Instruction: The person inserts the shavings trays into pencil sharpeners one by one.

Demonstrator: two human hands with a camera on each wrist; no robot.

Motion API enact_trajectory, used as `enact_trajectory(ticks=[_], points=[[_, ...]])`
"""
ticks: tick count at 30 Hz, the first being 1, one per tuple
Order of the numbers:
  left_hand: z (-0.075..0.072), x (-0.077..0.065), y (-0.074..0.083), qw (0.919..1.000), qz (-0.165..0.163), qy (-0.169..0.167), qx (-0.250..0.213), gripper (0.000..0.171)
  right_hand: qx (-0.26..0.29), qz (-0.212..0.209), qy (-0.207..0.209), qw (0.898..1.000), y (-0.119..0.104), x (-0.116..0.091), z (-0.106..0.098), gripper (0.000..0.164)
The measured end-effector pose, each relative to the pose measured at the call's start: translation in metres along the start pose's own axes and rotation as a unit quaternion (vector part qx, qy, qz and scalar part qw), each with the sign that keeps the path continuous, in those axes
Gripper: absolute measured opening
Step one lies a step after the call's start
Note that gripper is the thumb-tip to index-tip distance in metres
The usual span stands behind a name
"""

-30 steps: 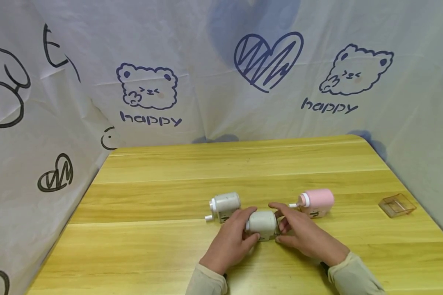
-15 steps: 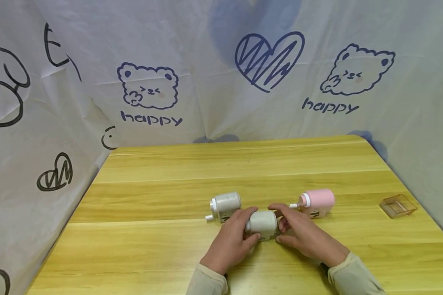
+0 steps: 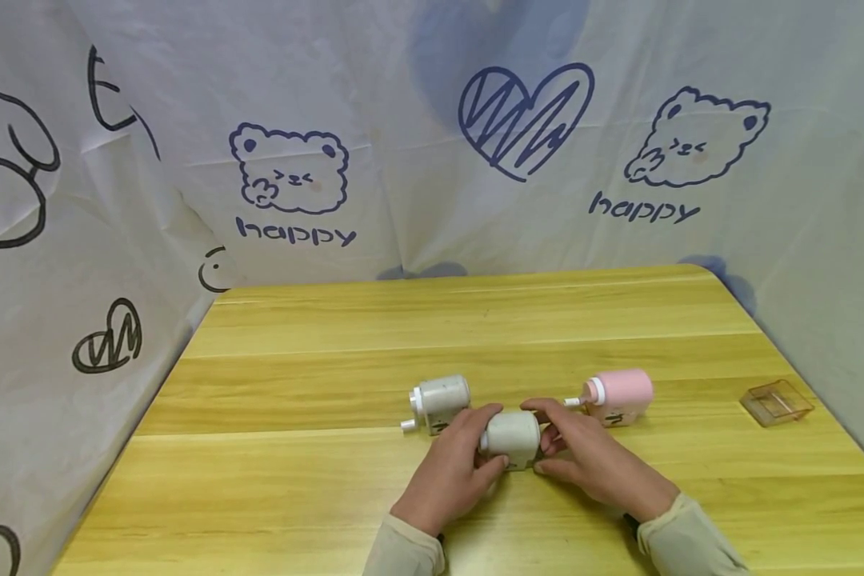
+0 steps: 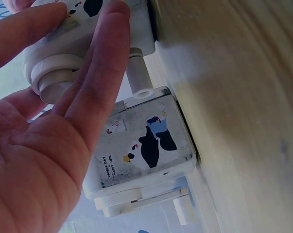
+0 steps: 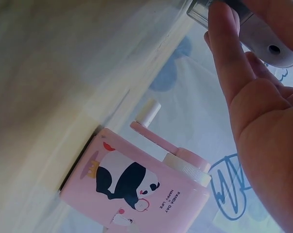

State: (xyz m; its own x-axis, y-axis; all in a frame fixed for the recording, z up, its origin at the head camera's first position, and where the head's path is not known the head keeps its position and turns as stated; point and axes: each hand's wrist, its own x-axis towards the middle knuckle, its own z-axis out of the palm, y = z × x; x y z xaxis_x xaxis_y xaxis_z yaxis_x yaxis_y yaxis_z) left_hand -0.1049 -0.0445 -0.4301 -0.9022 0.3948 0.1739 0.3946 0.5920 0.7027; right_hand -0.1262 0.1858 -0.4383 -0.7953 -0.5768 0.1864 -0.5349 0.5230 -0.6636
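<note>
Pale grey sharpener (image 3: 513, 436), upright, white crank handle (image 4: 138, 78) leftward

In the head view, your left fingers (image 3: 482, 416) hid most of one end of the off-white, box-shaped plastic sharpener (image 3: 513, 434). The left wrist view's top edge cut that sharpener off; the right wrist view's bottom edge clipped the pink, box-shaped plastic sharpener (image 5: 136, 182). The yellow, wood-grained tabletop (image 4: 253, 121) was blurred in both wrist views.

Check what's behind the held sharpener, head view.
Back left of the held sharpener: a gray sharpener, partly covered by the left hand. Back right: a pink sharpener. Table shows beyond. The strip directly behind the held sharpener is covered; can't tell what's there.
</note>
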Motion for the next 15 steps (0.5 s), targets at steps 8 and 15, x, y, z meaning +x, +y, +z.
enact_trajectory(ticks=[8,15], points=[[-0.0007,0.0005,0.0005,1.0000,0.000,0.000,0.006,0.057,0.014,-0.005,0.005,1.000,-0.0005,0.0014,-0.0002,0.072],[-0.0004,0.0005,0.0003,1.0000,-0.001,0.000,0.006,0.057,0.005,-0.005,0.006,1.000,-0.0016,0.0016,0.0011,0.071]])
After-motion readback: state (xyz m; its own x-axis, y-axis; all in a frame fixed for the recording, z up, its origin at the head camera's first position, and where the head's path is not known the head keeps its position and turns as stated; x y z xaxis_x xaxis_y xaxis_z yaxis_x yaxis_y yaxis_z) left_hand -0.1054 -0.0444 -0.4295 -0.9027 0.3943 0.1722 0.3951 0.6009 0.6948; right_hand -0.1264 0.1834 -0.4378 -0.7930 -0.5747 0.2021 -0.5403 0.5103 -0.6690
